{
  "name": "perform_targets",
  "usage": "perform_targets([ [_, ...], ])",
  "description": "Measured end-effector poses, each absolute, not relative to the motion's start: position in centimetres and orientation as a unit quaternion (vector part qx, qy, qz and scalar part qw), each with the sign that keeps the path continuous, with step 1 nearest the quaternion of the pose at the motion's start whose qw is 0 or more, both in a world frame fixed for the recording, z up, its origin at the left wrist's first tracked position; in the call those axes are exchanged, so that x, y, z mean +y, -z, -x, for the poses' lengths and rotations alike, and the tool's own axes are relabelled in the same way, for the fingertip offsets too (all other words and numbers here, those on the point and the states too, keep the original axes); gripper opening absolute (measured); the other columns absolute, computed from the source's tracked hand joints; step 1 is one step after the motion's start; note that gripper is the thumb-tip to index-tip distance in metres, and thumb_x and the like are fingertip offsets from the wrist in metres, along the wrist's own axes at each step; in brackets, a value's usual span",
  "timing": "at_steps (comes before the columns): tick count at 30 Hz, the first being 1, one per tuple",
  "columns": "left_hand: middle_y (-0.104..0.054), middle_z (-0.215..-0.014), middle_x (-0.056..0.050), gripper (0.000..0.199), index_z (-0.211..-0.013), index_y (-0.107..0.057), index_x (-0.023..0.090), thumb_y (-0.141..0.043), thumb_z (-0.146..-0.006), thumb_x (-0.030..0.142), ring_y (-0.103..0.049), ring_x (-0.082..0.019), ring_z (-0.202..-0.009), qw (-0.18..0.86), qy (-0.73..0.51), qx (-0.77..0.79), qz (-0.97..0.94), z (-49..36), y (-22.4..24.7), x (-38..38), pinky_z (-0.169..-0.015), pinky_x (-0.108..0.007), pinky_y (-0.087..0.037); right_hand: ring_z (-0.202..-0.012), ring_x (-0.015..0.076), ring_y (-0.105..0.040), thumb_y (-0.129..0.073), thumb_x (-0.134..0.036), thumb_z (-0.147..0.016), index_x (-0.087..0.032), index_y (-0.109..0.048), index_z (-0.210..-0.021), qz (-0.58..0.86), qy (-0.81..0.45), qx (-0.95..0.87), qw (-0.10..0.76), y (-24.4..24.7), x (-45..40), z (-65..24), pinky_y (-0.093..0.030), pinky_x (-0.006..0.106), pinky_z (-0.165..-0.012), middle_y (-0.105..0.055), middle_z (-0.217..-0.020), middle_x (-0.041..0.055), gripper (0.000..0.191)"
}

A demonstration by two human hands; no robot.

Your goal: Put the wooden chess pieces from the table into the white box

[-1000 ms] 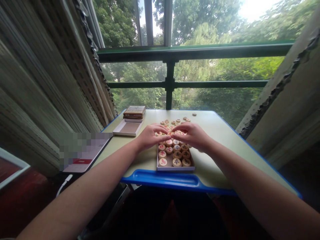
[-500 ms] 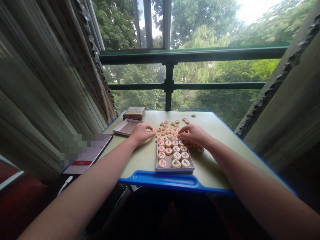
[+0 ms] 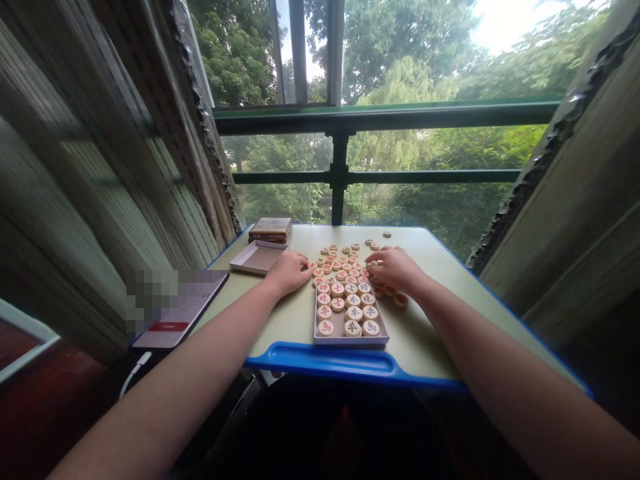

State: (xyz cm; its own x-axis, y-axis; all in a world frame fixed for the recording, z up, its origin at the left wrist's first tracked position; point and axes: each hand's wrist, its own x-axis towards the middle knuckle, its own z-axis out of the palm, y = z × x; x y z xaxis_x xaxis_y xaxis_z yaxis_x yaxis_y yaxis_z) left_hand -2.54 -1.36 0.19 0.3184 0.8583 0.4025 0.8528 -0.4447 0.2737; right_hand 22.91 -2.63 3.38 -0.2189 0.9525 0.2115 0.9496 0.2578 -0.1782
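A shallow box [image 3: 351, 341] near the table's front edge holds several round wooden pieces with red or black characters, standing in columns. Beyond it, more loose pieces [image 3: 341, 275] lie spread on the table. My left hand [image 3: 291, 273] is at the left edge of these loose pieces, fingers curled; whether a piece is between them is hidden. On the right side of the pile, my right hand [image 3: 393, 267] hovers low with its fingers bent toward the pieces, and its fingertips are too small to tell what they touch.
An open box lid [image 3: 258, 257] lies at the left, with a closed box [image 3: 271, 229] behind it. A tablet [image 3: 183, 310] with a cable is at the left edge. A blue tray rim [image 3: 330, 361] runs along the front. Some pieces lie at the back.
My right hand has shifted slightly right, away from the middle of the pile. The fingers of my left hand are more curled in. The view has shifted slightly.
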Motion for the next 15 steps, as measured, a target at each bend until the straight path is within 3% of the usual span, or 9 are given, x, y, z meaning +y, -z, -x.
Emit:
perform_targets([
  [4,-0.069,-0.092,-0.009,0.029,-0.077,-0.071,0.016,-0.051,-0.074,0.037,-0.061,-0.022,-0.088,0.004,-0.235,0.527,-0.817,2.5,-0.4,-1.7,-0.083,-0.031,-0.046,-0.090,0.0243,-0.059,-0.049,-0.024,-0.072,-0.016,-0.066,-0.106,0.663,-0.007,-0.735,0.139,-3.6,-2.7,-23.6,-0.044,0.030,-0.072,-0.065,-0.104,0.0129,0.038],
  [8,-0.070,-0.091,-0.010,0.032,-0.082,-0.070,0.015,-0.048,-0.078,0.038,-0.061,-0.021,-0.088,0.001,-0.236,0.523,-0.819,2.2,-0.4,-2.1,-0.083,-0.031,-0.045,-0.076,0.0208,-0.062,-0.051,-0.018,-0.067,-0.017,-0.071,-0.090,0.683,-0.028,-0.725,0.080,-4.0,-2.6,-24.0,-0.042,0.025,-0.059,-0.070,-0.087,0.0111,0.030],
  [15,-0.067,-0.105,-0.009,0.037,-0.102,-0.066,0.014,-0.048,-0.078,0.035,-0.059,-0.021,-0.096,0.004,-0.248,0.566,-0.786,1.0,-0.7,-2.5,-0.090,-0.029,-0.043,-0.083,0.0181,-0.061,-0.050,-0.015,-0.070,-0.018,-0.071,-0.095,0.661,-0.038,-0.743,0.103,-3.9,-2.5,-23.2,-0.042,0.023,-0.068,-0.069,-0.094,0.0075,0.032],
])
